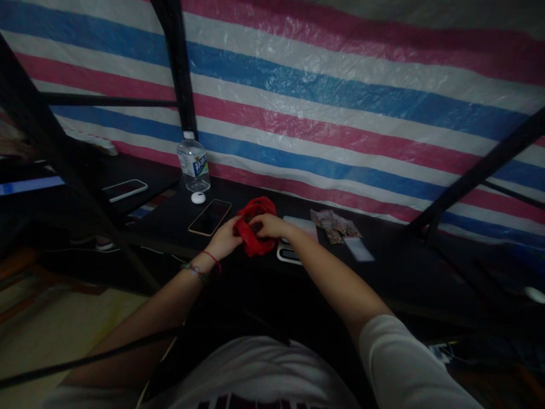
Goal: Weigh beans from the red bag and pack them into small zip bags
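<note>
A red plastic bag [260, 244] stands with its mouth open on the black table, something dark and brownish inside it. My left hand [227, 237] grips the bag's left rim. My right hand [271, 225] reaches into the mouth from the right, its fingers bent inward; whatever they hold is hidden. Partly under my right forearm lies a white digital scale [288, 253]. To the right of it sit several small clear zip bags [334, 225] filled with brown bits, and a flat whitish zip bag [359, 249] lies just in front of them.
Left of the red bag lies a phone [210, 217], with a white earbud case [198, 197] and a clear plastic bottle [193, 165] behind it. A striped tarp [323, 108] hangs at the back between dark metal posts. Another phone [125, 190] rests on the neighbouring table.
</note>
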The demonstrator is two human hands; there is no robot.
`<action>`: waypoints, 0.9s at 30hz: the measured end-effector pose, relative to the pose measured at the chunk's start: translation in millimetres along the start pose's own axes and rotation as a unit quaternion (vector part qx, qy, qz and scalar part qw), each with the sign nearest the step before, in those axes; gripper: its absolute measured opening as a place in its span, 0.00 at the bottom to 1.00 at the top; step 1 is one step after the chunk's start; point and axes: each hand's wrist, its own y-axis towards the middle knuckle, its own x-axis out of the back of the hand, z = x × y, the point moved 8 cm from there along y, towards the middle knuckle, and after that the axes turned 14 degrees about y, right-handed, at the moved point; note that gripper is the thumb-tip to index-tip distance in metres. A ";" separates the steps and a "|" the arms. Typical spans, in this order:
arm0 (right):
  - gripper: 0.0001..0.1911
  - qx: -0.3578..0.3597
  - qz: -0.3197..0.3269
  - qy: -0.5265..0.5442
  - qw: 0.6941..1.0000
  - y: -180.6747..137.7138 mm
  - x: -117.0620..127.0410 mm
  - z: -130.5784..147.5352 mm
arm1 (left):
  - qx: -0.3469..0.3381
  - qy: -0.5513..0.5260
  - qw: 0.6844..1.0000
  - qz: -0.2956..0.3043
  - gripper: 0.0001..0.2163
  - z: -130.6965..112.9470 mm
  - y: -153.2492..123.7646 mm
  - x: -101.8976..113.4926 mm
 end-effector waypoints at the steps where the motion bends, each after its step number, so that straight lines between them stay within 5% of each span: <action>1: 0.22 -0.001 -0.008 0.009 1.000 0.3 -0.1 -0.1 | 0.006 -0.007 1.000 -0.008 0.34 1.6 0.2 0.3; 10: 0.15 0.066 -0.079 0.062 0.993 7.9 0.1 9.9 | 0.036 -0.022 0.989 -0.139 0.25 3.4 0.2 21.7; 15: 0.15 0.038 -0.152 0.122 0.980 18.1 1.0 -7.0 | 0.048 -0.059 0.992 -0.098 0.30 6.8 4.4 22.4; 23: 0.26 0.006 -0.167 0.184 0.969 13.9 10.2 -16.0 | 0.109 0.230 0.967 0.006 0.47 11.2 0.3 45.6; 27: 0.29 0.035 -0.143 0.139 0.979 10.9 13.1 -8.6 | 0.120 0.301 0.945 0.041 0.42 3.1 -2.9 57.0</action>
